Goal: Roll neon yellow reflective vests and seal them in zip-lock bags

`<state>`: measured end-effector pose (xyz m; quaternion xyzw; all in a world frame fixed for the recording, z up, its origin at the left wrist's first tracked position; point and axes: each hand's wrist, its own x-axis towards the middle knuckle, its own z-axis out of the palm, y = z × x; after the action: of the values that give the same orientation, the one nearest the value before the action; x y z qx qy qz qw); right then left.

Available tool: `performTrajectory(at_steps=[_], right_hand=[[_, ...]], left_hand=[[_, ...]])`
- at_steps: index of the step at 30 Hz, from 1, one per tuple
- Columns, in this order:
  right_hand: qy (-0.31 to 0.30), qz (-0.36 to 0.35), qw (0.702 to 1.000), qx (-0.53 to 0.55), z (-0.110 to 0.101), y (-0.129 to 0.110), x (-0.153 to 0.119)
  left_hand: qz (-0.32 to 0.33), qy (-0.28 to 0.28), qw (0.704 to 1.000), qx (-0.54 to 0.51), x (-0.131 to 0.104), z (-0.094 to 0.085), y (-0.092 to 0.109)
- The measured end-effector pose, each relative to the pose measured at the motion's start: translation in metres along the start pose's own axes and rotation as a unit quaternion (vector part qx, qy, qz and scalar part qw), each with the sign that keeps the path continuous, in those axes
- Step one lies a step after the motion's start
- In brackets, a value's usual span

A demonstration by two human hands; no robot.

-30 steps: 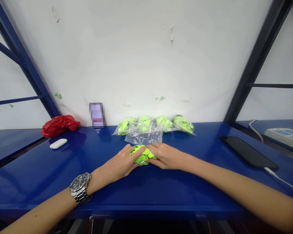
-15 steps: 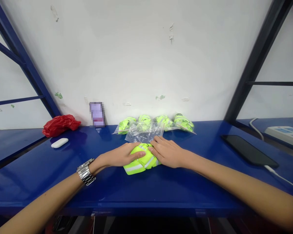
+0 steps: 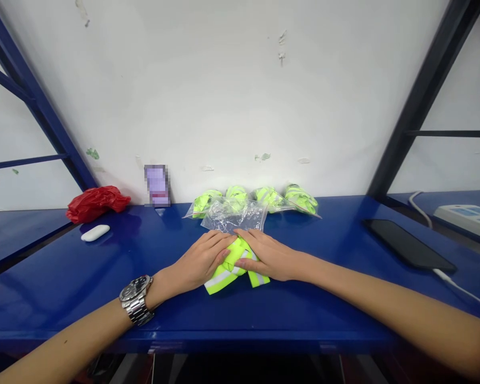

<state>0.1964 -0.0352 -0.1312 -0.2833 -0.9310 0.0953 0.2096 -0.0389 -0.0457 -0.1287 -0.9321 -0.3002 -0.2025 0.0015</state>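
Observation:
A folded neon-yellow reflective vest (image 3: 236,261) with silver-grey strips lies on the blue table, two strap-like ends spreading toward the near side. My left hand (image 3: 204,257) is curved over its left part, thumb on top. From the other side my right hand (image 3: 270,256) grips it, its thumb laid across the front and its fingers over the far side. Both hands press the bundle between them, and the fingertips nearly meet. Just beyond the fingers lies a clear plastic bag (image 3: 234,216), flat and crinkled.
Several bagged neon-yellow bundles (image 3: 300,200) stand in a row along the wall. To the left are a red plastic bag (image 3: 98,204), a white earbud case (image 3: 95,233) and an upright phone (image 3: 157,185). A black phone (image 3: 408,244) with a cable and a power strip (image 3: 468,220) lie right.
My hands have shifted on the vest; the left one has turned more over its top. A second strap end now shows at the vest's right front. The view has moved slightly.

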Motion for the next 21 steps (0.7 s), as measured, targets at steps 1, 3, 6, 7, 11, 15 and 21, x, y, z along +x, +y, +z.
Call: performTrajectory(at_steps=[1, 3, 6, 7, 11, 15, 21], right_hand=[[-0.005, 0.002, 1.000, 0.002, 0.001, 0.001, 0.000], [-0.016, 0.008, 1.000, 0.002, 0.003, 0.004, 0.001], [-0.024, 0.009, 1.000, 0.000, 0.004, 0.009, 0.004], [-0.027, 0.006, 1.000, 0.000, 0.004, 0.010, 0.005], [-0.039, 0.000, 0.999, -0.009, 0.002, 0.013, 0.006], [-0.039, 0.028, 0.997, -0.054, 0.001, 0.013, 0.007], [-0.029, 0.052, 0.994, -0.095, 0.001, 0.013, 0.010]], left_hand=[[0.000, -0.006, 1.000, -0.023, 0.000, -0.002, 0.001], [-0.015, -0.037, 0.997, -0.065, -0.001, -0.009, 0.004], [-0.039, -0.102, 0.989, -0.101, -0.001, -0.022, 0.005], [-0.041, -0.118, 0.986, -0.106, 0.000, -0.026, 0.004], [-0.021, -0.166, 0.980, -0.111, 0.010, -0.037, -0.003], [0.006, -0.160, 0.984, -0.078, 0.013, -0.033, -0.005], [0.026, -0.087, 0.996, -0.024, 0.003, -0.010, -0.007]])
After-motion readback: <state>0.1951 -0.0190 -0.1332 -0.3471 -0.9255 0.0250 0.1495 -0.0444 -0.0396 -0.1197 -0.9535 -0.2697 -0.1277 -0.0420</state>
